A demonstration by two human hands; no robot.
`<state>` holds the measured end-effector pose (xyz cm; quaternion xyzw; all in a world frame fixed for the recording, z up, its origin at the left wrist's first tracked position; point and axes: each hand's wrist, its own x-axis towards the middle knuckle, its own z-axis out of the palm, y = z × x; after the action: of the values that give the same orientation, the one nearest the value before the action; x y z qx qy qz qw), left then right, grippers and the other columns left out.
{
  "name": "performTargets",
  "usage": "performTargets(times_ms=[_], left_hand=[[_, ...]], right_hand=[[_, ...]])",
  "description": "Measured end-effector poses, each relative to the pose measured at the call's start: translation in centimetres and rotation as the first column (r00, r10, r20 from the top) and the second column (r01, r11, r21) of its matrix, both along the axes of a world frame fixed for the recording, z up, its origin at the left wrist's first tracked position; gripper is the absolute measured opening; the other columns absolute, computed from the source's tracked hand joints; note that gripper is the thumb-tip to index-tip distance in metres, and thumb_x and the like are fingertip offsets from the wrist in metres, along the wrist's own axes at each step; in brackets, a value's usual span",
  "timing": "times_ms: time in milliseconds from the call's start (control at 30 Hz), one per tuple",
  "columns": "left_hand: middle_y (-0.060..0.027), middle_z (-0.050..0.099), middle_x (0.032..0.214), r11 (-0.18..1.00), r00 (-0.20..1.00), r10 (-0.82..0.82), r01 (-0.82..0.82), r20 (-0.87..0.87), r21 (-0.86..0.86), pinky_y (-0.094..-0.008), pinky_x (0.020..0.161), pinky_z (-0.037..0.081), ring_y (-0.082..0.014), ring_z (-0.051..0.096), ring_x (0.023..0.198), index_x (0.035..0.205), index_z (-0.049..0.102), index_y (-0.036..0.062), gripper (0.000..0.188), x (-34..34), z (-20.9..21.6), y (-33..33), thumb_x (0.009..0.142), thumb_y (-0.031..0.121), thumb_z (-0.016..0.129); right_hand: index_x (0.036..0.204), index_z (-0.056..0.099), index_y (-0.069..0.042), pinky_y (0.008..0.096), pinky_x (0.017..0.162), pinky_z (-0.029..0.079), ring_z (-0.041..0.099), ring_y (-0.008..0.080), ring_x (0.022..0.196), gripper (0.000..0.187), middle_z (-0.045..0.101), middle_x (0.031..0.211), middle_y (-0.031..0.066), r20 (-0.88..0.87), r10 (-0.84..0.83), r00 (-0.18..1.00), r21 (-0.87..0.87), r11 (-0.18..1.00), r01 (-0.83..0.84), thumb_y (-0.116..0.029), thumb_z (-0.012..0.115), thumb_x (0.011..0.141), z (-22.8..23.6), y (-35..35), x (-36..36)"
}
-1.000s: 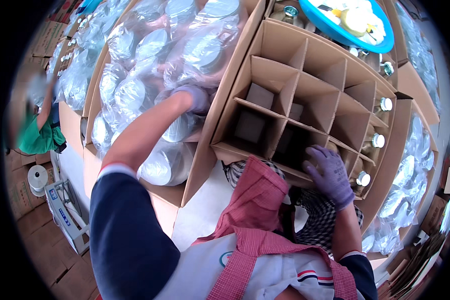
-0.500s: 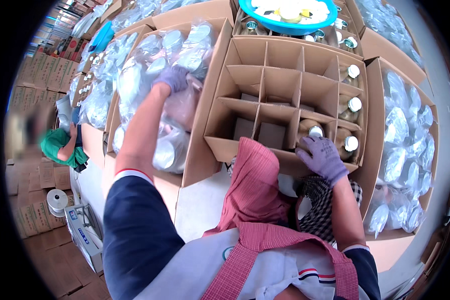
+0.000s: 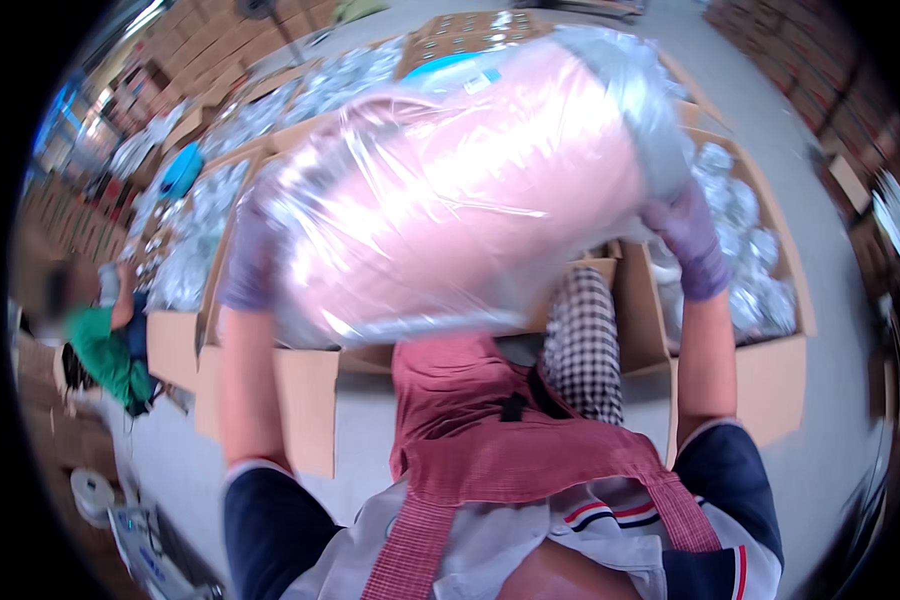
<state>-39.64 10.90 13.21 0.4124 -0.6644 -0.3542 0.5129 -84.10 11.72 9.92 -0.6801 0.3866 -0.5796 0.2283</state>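
Close in front of me, a large pink cylindrical container (image 3: 470, 190) in a clear, shiny plastic bag lies across both my hands. A greyish band shows at its right end; I cannot make out its exact kind. Blurred by motion, my left hand (image 3: 250, 250) in a purple glove grips the bagged left end. At the right end my right hand (image 3: 692, 240), also gloved, is closed on the grey part. The container covers most of the cartons behind it, so the divided carton's inside is largely hidden.
To the right stands an open carton (image 3: 642, 305) with clear-bagged items (image 3: 745, 225). More bagged goods (image 3: 195, 245) fill cartons at left, near a blue basin (image 3: 181, 172). A person in green (image 3: 110, 350) works at far left. A machine (image 3: 145, 550) stands at lower left.
My left hand has lifted the pink bagged container out of the left carton. My right hand has left the bottle in the divided carton and now holds the container's other end. The view has tilted up.
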Motion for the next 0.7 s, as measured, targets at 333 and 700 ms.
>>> performTargets(times_ms=[333,700], left_hand=[[-0.0119,0.035,0.147,0.886,0.948,-0.277,0.315,-0.158,0.339,-0.0314,0.111,0.026,-0.0232,0.032,0.136,0.144,0.033,-0.0008,0.059,-14.3,-21.3,1.0,0.100,0.037,0.042],[-0.0152,0.056,0.129,0.932,0.911,-0.361,0.361,0.198,0.039,-0.0354,0.102,0.040,-0.0251,0.053,0.119,0.135,0.046,0.0015,0.046,-11.6,-5.7,-4.0,0.101,0.031,0.036]], right_hand=[[0.117,0.065,-0.008,0.0320,0.094,0.046,0.064,0.0197,0.100,0.047,0.069,0.105,0.0133,-0.724,0.088,0.684,0.047,0.996,-0.079,-0.044,0.043,0.098,5.2,0.7,6.3],[0.086,0.066,-0.009,0.0396,0.075,0.049,0.062,0.0349,0.079,0.037,0.066,0.083,0.0149,-0.539,0.111,0.835,-0.012,0.990,-0.140,-0.040,0.047,0.093,1.8,-3.8,10.9]])
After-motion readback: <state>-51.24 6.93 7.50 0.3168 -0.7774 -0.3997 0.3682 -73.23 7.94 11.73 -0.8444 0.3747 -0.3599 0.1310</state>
